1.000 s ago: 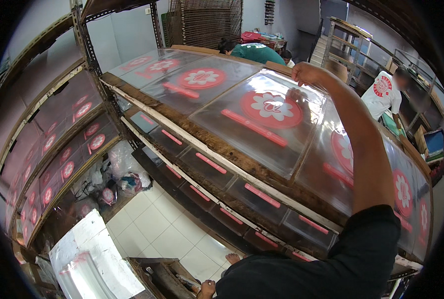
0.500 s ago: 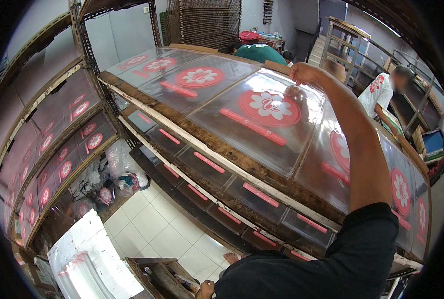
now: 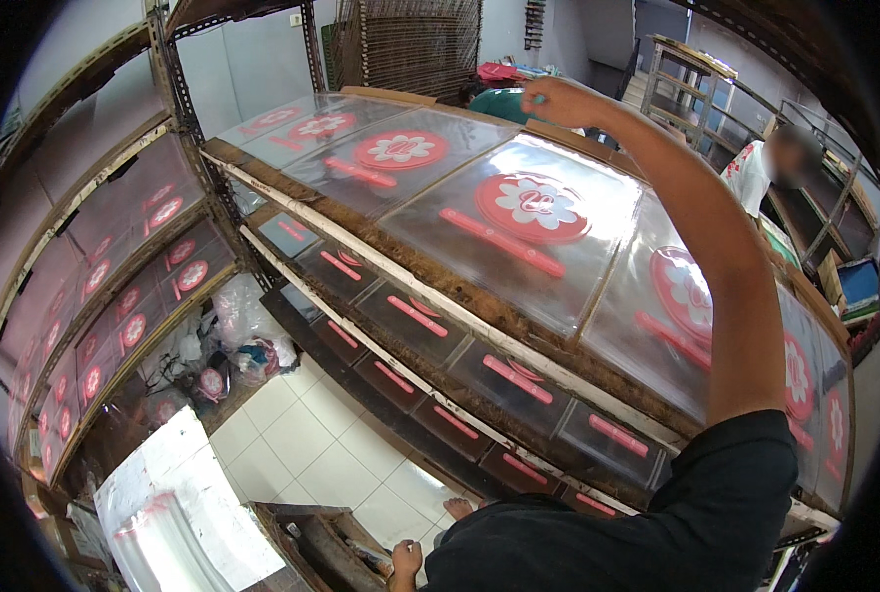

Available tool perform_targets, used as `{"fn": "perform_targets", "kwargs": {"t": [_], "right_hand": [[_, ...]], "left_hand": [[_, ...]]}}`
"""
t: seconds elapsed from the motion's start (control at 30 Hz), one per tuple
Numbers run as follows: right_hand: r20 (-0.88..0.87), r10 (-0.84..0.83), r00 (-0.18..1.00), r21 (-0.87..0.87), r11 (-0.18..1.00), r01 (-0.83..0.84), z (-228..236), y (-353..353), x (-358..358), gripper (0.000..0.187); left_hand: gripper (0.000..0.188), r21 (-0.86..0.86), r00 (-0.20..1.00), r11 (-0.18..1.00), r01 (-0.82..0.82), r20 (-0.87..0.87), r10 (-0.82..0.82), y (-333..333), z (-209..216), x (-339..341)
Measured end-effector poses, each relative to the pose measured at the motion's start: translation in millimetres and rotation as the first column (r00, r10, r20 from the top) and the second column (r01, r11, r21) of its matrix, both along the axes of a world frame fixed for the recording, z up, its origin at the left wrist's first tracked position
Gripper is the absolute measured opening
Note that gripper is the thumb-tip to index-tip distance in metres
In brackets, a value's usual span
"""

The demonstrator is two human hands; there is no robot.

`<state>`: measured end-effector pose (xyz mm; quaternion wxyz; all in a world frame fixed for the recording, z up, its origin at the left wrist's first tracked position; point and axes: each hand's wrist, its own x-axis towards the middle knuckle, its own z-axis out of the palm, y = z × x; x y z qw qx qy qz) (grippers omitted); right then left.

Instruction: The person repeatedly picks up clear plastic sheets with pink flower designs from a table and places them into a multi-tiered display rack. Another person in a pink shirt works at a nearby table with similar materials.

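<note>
My right arm reaches across the top rack shelf, and my right hand (image 3: 552,103) hovers above its far edge. Its fingers are curled together, and nothing shows in them. Below it lies a clear plastic sheet (image 3: 489,271) printed with a red oval, a white flower and a red bar. More printed plastic sheets (image 3: 400,150) lie flat along the same shelf. Low beside my body, my left hand (image 3: 407,560) is closed; what it holds, if anything, is hidden. It is near a worn wooden box (image 3: 306,538).
Lower shelves (image 3: 415,321) carry similar sheets, as does another rack (image 3: 114,286) at left. A white-topped surface (image 3: 178,493) bears a stack of clear sheets. Plastic bags (image 3: 247,326) lie by the tiled floor (image 3: 336,454). Two people (image 3: 751,178) are beyond the rack.
My right hand has moved left and up, away from the far edge of the printed sheet. The sheet lies flat. My left hand has risen slightly.
</note>
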<state>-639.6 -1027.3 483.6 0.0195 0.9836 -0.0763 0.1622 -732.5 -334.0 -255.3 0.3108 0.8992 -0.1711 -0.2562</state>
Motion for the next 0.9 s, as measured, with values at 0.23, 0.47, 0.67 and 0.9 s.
{"fn": "perform_targets", "kwargs": {"t": [0.23, 0.47, 0.67, 0.9], "right_hand": [[-0.048, 0.430, 0.902, -0.067, 0.899, -0.433, 25.5, 193.3, 59.1, 0.020], [-0.302, 0.721, 0.624, -0.004, 0.653, -0.757, -18.1, 418.7, 96.8, 0.029], [-0.210, 0.890, 0.405, 0.017, 0.417, -0.909, -103.0, 551.3, 83.2, 0.026], [0.256, 0.924, 0.283, 0.760, -0.011, -0.650, -273.1, 584.5, 47.2, 0.027]], "left_hand": [[0.033, -0.233, 0.993, 0.967, -0.099, 0.045, 0.113, -37.0, 85.3, 27.1], [0.030, -0.394, 0.964, 0.913, -0.105, 0.185, 0.191, -38.5, 195.5, 30.2], [0.037, -0.493, 0.877, 0.839, -0.232, 0.266, 0.399, -4.9, 245.7, 18.9], [0.053, -0.221, 0.699, 0.873, -0.435, 0.528, 0.482, 58.3, 293.3, -12.9]]}}
